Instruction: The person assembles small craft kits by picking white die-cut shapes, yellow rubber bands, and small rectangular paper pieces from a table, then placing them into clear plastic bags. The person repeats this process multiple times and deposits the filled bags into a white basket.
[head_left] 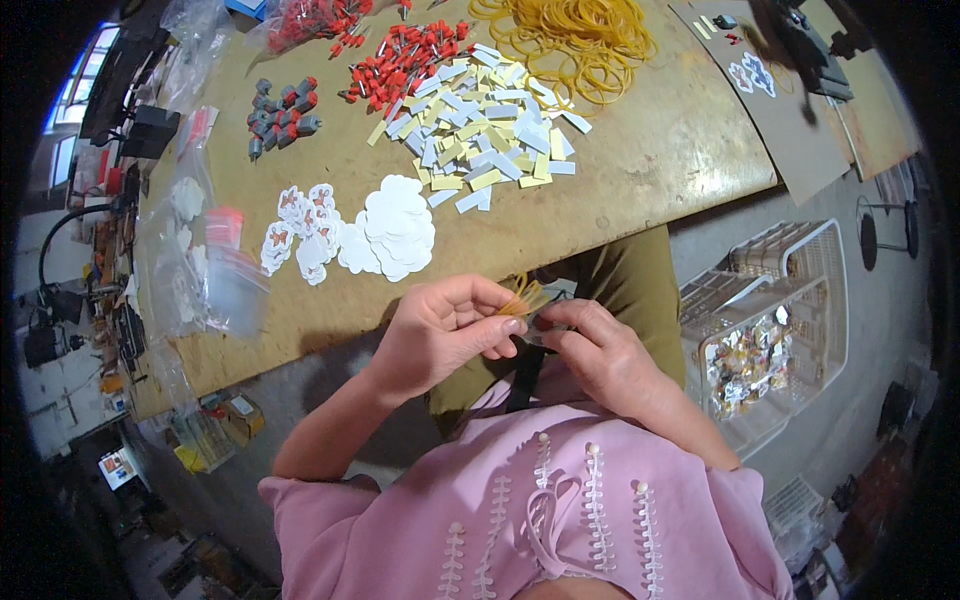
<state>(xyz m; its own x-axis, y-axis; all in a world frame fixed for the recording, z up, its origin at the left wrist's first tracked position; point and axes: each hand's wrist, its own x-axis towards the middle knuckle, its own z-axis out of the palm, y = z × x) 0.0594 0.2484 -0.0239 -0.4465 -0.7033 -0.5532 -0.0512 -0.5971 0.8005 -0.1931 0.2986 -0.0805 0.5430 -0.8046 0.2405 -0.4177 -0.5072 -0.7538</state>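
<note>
1. Left hand [440, 332] pointing to 2 o'clock, its grip pinching amber bands [522, 298] against the thumb
2. Right hand [605, 352] pointing to 10 o'clock, fingers curled; cannot tell whether its grip holds anything
3. Printed cards [320, 221] on the table [670, 180], left hand's 10 o'clock, any wording too small to read
4. Band heap [605, 42], 1 o'clock

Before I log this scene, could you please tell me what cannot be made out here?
Head view: what the right hand holds, if anything; its fingers hide it.
Head view: number of rubber bands in the left hand; overlapping.
Head view: pieces in the basket; too small.
</note>
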